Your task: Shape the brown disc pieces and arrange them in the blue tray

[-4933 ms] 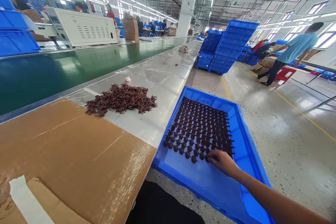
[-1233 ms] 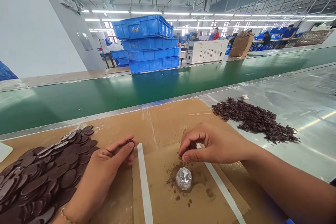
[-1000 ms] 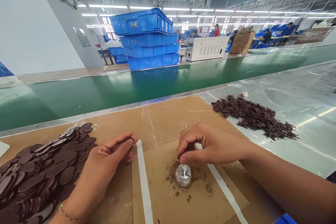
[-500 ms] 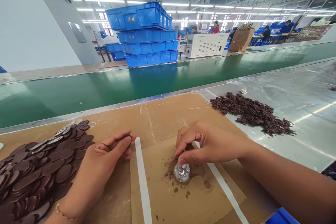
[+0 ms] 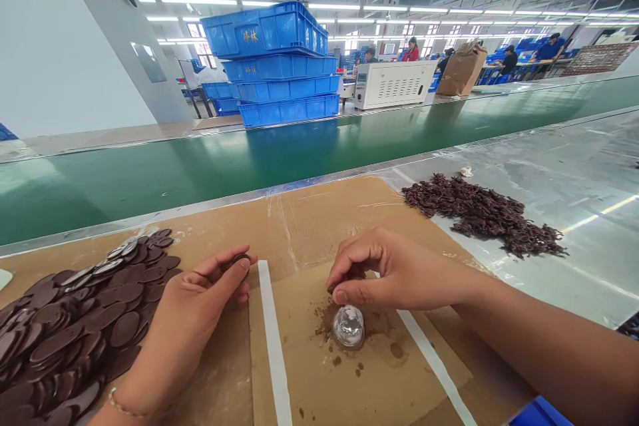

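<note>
My left hand (image 5: 200, 309) is closed, with a small dark brown disc (image 5: 241, 257) pinched between thumb and fingers. My right hand (image 5: 379, 269) is closed in a pinch just above a small clear, shiny dome (image 5: 348, 327). A bit of something dark shows at its fingertips, too small to make out. The dome sits on a brown cardboard sheet (image 5: 319, 386) among dark wet spots and crumbs. Left of my left hand lies a heap of flat, dark brown oval pieces (image 5: 100, 319).
White tape strips (image 5: 273, 346) run along the cardboard. A pile of dark brown twisted scraps (image 5: 484, 213) lies at the right. Beyond the table edge runs a green conveyor belt (image 5: 200, 170), with stacked blue crates (image 5: 284, 70) and a white machine (image 5: 394, 85) behind it. People work farther back.
My right hand has shifted slightly left, its fingertips drawing off the dome's top edge so more of it shows. My left hand keeps its pinch on the disc almost unmoved.
</note>
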The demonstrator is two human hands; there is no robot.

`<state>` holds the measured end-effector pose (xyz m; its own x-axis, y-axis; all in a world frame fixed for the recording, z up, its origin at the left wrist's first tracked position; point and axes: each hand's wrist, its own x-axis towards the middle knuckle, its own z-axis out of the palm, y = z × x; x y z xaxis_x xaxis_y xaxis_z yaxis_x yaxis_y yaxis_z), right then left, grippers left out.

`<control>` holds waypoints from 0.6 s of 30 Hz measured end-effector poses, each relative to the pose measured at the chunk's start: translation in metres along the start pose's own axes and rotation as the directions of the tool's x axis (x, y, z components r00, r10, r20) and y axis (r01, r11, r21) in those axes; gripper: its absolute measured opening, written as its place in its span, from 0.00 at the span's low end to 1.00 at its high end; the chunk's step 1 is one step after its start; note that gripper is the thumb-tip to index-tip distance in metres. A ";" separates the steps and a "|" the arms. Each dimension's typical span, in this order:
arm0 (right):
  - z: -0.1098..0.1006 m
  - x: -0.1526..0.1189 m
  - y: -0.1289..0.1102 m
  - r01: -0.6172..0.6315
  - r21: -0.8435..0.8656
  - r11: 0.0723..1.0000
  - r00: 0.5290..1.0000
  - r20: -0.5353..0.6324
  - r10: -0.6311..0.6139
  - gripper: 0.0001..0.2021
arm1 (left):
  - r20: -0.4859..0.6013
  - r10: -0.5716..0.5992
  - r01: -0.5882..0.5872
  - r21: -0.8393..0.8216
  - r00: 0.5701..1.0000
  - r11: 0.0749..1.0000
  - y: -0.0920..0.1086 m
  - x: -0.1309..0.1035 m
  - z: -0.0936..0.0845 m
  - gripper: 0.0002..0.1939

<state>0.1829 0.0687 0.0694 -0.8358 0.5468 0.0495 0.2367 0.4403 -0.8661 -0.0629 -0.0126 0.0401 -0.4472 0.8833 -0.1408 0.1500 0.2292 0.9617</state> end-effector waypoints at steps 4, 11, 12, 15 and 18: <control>0.003 0.001 0.002 -0.052 0.027 0.998 0.998 0.020 0.051 0.10 | -0.011 -0.016 0.015 -0.024 1.000 1.000 0.004 -0.003 0.002 0.22; 0.004 0.000 0.001 -0.055 0.035 0.998 0.998 0.040 0.053 0.10 | -0.029 0.024 -0.025 -0.056 0.999 0.998 0.010 -0.006 0.007 0.20; 0.004 0.000 0.001 -0.055 0.039 0.998 0.998 0.039 0.054 0.10 | -0.039 0.022 -0.024 -0.058 0.999 0.998 0.010 -0.006 0.008 0.20; 0.004 0.000 0.001 -0.055 0.054 0.997 0.998 0.042 0.053 0.10 | -0.064 -0.003 -0.002 -0.071 0.998 0.997 0.011 -0.006 0.007 0.21; 0.005 -0.001 0.001 -0.049 0.063 0.997 0.998 0.042 0.046 0.10 | -0.016 -0.029 0.026 -0.146 0.999 0.989 0.009 -0.007 0.004 0.24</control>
<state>0.1814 0.0654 0.0663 -0.8440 0.5363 -0.0117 0.2460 0.3675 -0.8969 -0.0547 -0.0145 0.0488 -0.4655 0.8696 -0.1648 0.0075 0.1901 0.9817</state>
